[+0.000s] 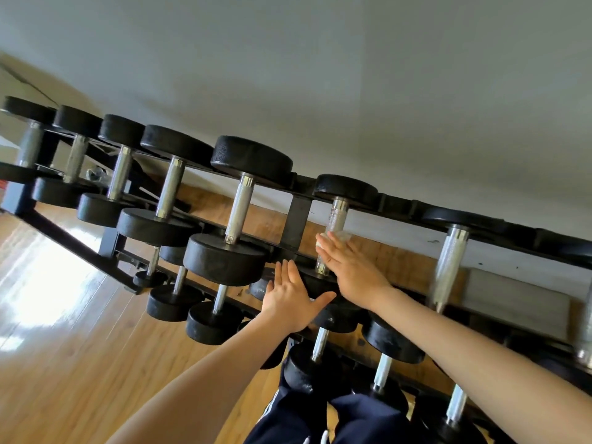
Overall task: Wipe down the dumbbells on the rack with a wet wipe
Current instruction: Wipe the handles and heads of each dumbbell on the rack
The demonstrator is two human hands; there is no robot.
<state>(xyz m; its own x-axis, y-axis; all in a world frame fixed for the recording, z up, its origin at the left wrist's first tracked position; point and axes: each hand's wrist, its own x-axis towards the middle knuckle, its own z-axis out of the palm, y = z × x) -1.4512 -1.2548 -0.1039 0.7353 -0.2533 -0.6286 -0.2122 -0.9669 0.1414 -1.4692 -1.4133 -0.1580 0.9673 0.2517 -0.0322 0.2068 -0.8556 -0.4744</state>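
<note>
Black dumbbells [243,200] with chrome handles sit in a row on the black rack [298,219], running from far left down to near right, above a wood floor [64,347]. Left hand [290,298], fingers straight and thumb spread, lies flat on the near head of one dumbbell [339,216] at mid-rack. Right hand [349,267], just right of it, fingers also straight, presses a white wet wipe [336,237] against that dumbbell's handle; the wipe shows only at the fingertips.
</note>
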